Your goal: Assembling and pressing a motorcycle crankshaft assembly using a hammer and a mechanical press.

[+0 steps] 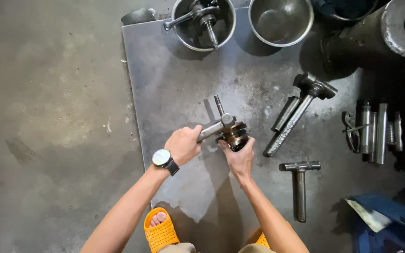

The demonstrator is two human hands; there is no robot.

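- Crankshaft assy [233,132] on steel plate [179,84]: left hand [182,145] wraps its rod, right hand [240,157] cups flywheel.
- Nearby: T-handle tool [300,180], hammer [296,112], two bowls [281,18] up top.

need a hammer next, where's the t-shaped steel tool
In the head view the T-shaped tool lies on the metal plate right of the right hand, below the long bar.

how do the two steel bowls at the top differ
The left bowl holds a crankshaft-like metal part; the right bowl holds nothing visible. The left bowl looks darker inside, the right bowl shinier. Both are round, steel, cut off by the top edge, and stand on the metal plate.
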